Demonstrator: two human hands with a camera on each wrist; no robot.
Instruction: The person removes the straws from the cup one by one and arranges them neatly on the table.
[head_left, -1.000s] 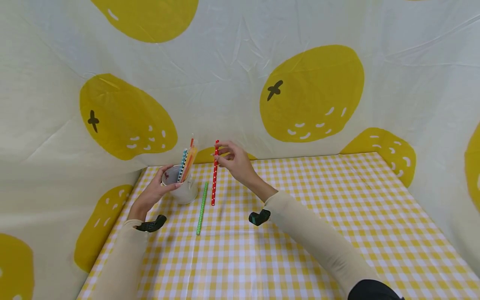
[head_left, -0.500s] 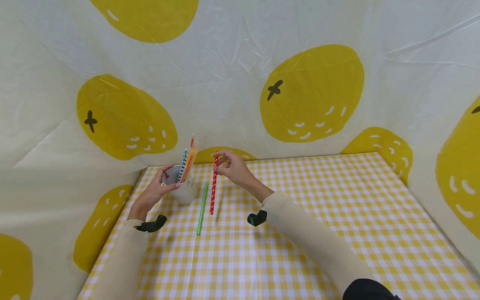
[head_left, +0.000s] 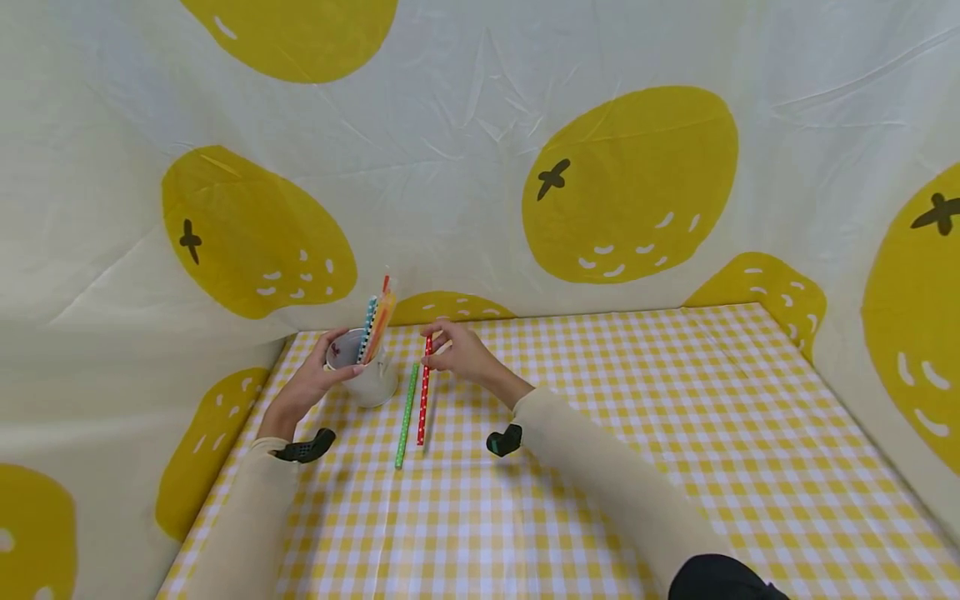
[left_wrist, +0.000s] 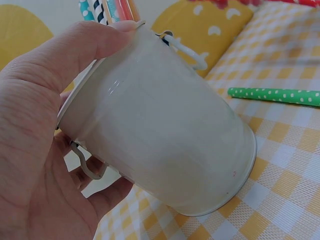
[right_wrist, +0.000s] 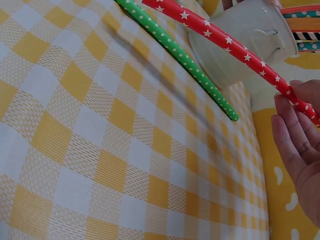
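My left hand (head_left: 306, 385) grips the rim of a white metal bucket (left_wrist: 165, 120) with small side handles, thumb over the near edge. Inside it stand several patterned straws (head_left: 367, 329), blue, black-and-white and orange-red, some in a clear wrapper. My right hand (head_left: 459, 350) pinches a red paper straw (right_wrist: 227, 42) with white stars near its far end. The straw hangs close over the tablecloth, its shadow beside it in the right wrist view. Just left of it, a green straw with white dots (head_left: 407, 417) lies on the cloth, to the right of the bucket.
A yellow-and-white checked cloth (head_left: 600, 433) covers the table. Behind and to the left hangs a pale curtain (head_left: 435, 208) printed with large yellow fruit, close to the table's back edge.
My right hand has lowered the red straw and brought it toward me and slightly left, nearer the green straw. The left hand stays on the bucket.
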